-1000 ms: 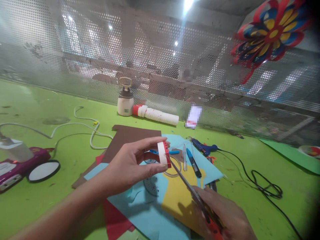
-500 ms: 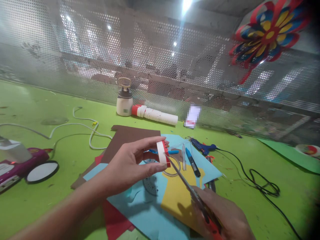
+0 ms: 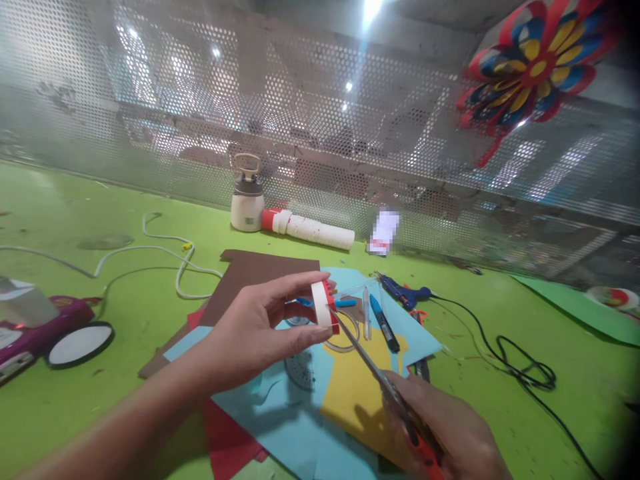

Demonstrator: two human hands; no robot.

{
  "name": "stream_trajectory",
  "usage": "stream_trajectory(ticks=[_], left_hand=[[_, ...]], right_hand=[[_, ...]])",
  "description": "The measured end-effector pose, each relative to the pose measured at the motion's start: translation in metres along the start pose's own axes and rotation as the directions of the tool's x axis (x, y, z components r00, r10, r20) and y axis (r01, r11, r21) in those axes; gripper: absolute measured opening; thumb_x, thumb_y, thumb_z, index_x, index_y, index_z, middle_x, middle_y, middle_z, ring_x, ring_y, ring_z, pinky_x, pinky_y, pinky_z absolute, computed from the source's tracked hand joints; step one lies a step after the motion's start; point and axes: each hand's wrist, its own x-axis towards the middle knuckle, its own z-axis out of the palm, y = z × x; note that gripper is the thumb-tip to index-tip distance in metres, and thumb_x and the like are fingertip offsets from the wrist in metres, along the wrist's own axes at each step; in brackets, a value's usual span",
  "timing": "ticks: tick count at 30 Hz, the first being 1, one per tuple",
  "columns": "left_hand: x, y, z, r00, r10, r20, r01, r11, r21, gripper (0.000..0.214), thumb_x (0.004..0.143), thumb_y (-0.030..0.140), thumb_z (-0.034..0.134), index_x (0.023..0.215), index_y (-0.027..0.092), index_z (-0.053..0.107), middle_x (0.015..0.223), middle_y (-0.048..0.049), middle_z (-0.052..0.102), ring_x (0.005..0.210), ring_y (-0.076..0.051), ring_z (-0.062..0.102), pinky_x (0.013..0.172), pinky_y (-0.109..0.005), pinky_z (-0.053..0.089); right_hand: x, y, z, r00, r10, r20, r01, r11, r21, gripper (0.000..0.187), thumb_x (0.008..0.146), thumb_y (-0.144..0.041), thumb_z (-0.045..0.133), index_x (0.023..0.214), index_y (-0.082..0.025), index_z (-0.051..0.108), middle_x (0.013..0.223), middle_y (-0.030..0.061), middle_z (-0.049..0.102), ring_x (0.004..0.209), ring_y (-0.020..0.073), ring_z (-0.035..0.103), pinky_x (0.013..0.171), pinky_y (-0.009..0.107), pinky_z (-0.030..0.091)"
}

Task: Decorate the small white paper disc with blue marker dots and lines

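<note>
My left hand pinches a short white ring with a notched red edge between thumb and fingers, holding it on its side above the sheets. In my right hand is a pair of scissors with red and black handles. The scissors' tip touches the red edge of the ring, and the blades look close together. Beneath lie a yellow sheet and light blue sheets. A clear protractor and a thin round band are partly behind my hands.
A black marker and a blue glue gun with a black cord lie to the right. Along the perforated screen stand a sprayer bottle and a lying white tube. A purple power strip and round mirror sit left.
The view has shifted very slightly, so everything sits a few pixels further left. My hands, the ring and the scissors keep nearly the same position.
</note>
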Motion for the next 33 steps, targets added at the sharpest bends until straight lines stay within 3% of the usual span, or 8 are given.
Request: stream_trajectory(ticks=[10,17,24,27,31,33], left_hand=[[0.001,0.000,0.000,1.000,-0.017,-0.004,0.017,0.998,0.064,0.053,0.078,0.030,0.076,0.125,0.017,0.058,0.118,-0.0129,0.069,0.099,-0.027,0.069,0.091,-0.045,0.056],[0.003,-0.003,0.000,1.000,-0.021,-0.023,0.023,0.997,0.077,0.050,0.078,0.028,0.076,0.123,0.016,0.058,0.117,-0.0128,0.069,0.100,-0.027,0.068,0.093,-0.045,0.055],[0.006,0.000,0.001,0.997,-0.026,-0.075,0.032,0.996,0.081,0.051,0.074,0.030,0.079,0.119,0.014,0.060,0.112,-0.0124,0.071,0.101,-0.028,0.067,0.093,-0.045,0.053],[0.007,0.002,0.000,0.993,-0.037,-0.114,0.045,0.997,0.066,0.055,0.071,0.031,0.081,0.118,0.012,0.060,0.113,-0.0145,0.071,0.103,-0.029,0.066,0.092,-0.045,0.052],[0.007,0.004,-0.001,0.995,-0.042,-0.091,0.048,0.996,0.074,0.056,0.073,0.033,0.079,0.121,0.013,0.059,0.115,-0.0147,0.070,0.102,-0.028,0.066,0.090,-0.043,0.052],[0.006,0.003,-0.001,0.996,-0.043,-0.074,0.049,0.995,0.089,0.056,0.075,0.033,0.077,0.124,0.014,0.058,0.118,-0.0145,0.069,0.102,-0.027,0.066,0.090,-0.044,0.052]], right_hand=[[0.002,0.002,0.002,1.000,0.029,0.002,-0.029,0.999,0.019,0.036,0.083,-0.012,0.056,0.118,-0.016,0.061,0.087,0.0082,0.073,0.071,0.0182,0.070,0.062,0.025,0.058],[0.007,0.000,0.008,0.995,0.097,-0.028,-0.095,0.993,0.064,0.025,0.085,-0.019,0.054,0.103,-0.016,0.070,0.069,0.0036,0.069,0.056,0.0133,0.064,0.054,0.020,0.054],[0.009,-0.003,0.012,0.987,0.145,-0.074,-0.137,0.986,0.097,0.023,0.088,-0.021,0.052,0.101,-0.017,0.070,0.067,0.0036,0.067,0.055,0.0132,0.061,0.053,0.021,0.053],[0.008,-0.005,0.012,0.968,0.236,-0.084,-0.226,0.967,0.114,0.020,0.088,-0.023,0.054,0.099,-0.017,0.070,0.064,0.0009,0.063,0.051,0.0118,0.058,0.050,0.020,0.050],[0.008,-0.006,0.009,0.890,0.454,-0.044,-0.435,0.873,0.220,0.025,0.091,-0.032,0.055,0.107,-0.016,0.067,0.057,-0.0039,0.054,0.043,0.0098,0.052,0.041,0.018,0.045],[0.008,-0.005,0.008,0.880,0.472,-0.048,-0.447,0.859,0.248,0.026,0.090,-0.032,0.055,0.107,-0.017,0.068,0.059,-0.0035,0.055,0.044,0.0099,0.054,0.043,0.018,0.047]])
